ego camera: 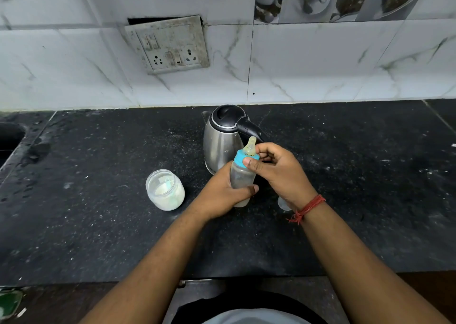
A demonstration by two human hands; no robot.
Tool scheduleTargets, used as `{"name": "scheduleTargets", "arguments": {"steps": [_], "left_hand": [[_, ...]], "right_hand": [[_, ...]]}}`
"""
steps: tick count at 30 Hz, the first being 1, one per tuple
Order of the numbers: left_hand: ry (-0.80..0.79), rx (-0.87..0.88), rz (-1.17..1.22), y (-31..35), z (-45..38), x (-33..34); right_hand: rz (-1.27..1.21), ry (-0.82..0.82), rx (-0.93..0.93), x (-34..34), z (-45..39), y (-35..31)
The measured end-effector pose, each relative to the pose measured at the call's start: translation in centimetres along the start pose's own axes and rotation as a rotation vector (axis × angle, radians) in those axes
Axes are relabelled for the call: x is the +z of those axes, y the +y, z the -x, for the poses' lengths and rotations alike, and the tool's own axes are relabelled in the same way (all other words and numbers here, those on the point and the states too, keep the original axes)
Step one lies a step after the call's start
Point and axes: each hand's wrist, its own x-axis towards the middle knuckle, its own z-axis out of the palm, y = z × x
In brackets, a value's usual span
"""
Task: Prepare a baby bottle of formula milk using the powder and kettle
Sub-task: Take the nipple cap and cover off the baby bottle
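Steel kettle (222,138) stands just behind bottle (240,178); both hands' fingers (249,162) grip it.

I stand in a home kitchen: a black stone counter (98,225) meets a white marble-tiled wall (320,64) with a worn socket plate (170,44), a steel kettle (222,138) and 1 sink edge (9,136).

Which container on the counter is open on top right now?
The powder jar, left of the kettle: no lid. The kettle's lid is down; the bottle wears its teat.
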Motion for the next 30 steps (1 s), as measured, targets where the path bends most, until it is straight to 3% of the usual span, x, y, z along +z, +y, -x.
{"name": "scheduleTargets", "arguments": {"steps": [5, 10, 13, 17, 22, 30], "left_hand": [[-0.097, -0.028, 0.153, 0.3, 0.3, -0.2], [-0.234, -0.052, 0.336, 1.1, 0.8, -0.4], [-0.151, -0.053, 0.315, 1.4, 0.8, -0.4], [-0.066, -0.032, 0.190, 1.2, 0.5, -0.2], [0.002, 0.039, 0.040, 0.9, 0.2, 0.3], [-0.171, -0.028, 0.229, 1.3, 1.0, -0.2]], "right_hand": [[-0.077, -0.078, -0.045, -0.3, 0.1, -0.4], [-0.268, -0.269, -0.025, -0.9, 0.2, -0.7], [-0.307, -0.219, -0.006, -0.9, 0.1, -0.9], [-0.176, -0.053, 0.011, -0.3, 0.0, -0.9], [-0.125, -0.040, 0.035, 0.5, 0.3, -0.6], [-0.226, -0.146, 0.016, -0.4, 0.5, -0.6]]}}
